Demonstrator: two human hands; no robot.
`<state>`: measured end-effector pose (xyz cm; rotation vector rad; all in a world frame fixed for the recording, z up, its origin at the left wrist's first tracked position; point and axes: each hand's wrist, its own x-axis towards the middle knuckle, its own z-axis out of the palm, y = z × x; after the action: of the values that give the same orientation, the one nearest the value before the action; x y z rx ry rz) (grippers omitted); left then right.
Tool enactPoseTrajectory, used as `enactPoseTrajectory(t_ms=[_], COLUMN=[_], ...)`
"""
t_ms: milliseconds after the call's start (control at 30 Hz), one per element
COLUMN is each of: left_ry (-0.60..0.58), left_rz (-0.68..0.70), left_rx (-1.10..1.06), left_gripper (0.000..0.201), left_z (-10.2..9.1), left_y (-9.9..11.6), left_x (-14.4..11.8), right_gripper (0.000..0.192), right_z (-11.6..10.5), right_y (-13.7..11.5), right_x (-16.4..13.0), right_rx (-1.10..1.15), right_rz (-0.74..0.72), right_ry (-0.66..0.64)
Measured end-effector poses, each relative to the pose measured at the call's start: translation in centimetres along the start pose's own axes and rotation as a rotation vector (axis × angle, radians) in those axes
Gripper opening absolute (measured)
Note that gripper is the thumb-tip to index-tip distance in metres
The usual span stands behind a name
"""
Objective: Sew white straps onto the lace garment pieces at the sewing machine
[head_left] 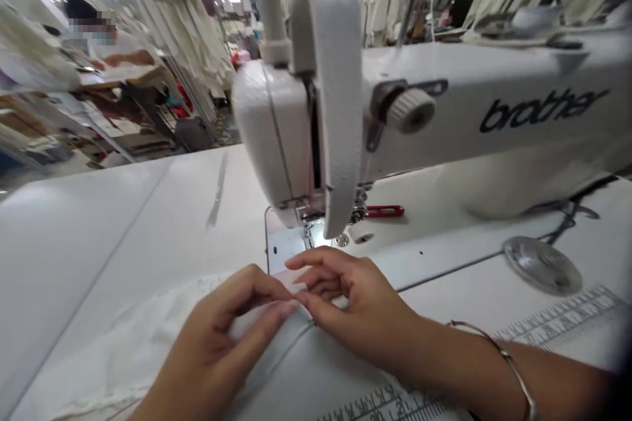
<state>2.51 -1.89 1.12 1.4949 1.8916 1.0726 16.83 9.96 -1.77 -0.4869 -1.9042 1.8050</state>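
Observation:
My left hand pinches the edge of a piece of white fabric between thumb and fingers. Close against those fingertips, my right hand has its thumb on the same edge, its index finger stretched forward and its other fingers curled. The fabric trails down and left from my hands across the table. Both hands are just in front of the needle and presser foot of a white sewing machine. What exactly lies between the fingertips is too small to make out.
A red-handled tool lies behind the needle area. To the right, a round metal piece sits on the table. A printed ruler scale runs along the near edge. Further back, a person sits at another table among hanging fabric.

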Motion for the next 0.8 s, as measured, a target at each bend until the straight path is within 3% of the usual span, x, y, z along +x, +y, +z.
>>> enactPoseTrajectory(t_ms=[267, 800], left_ry=[0.046, 0.015], left_rz=[0.025, 0.031], left_rx=[0.083, 0.237], left_gripper=[0.012, 0.013], left_z=[0.3, 0.6], left_y=[-0.7, -1.3], left_x=[-0.3, -0.8], right_gripper=[0.041, 0.034], right_z=[-0.5, -0.5], right_y=[-0.7, -0.6], right_x=[-0.8, -0.7], right_rx=[-0.038, 0.017], right_rz=[-0.033, 0.019], right_ry=[-0.082, -0.063])
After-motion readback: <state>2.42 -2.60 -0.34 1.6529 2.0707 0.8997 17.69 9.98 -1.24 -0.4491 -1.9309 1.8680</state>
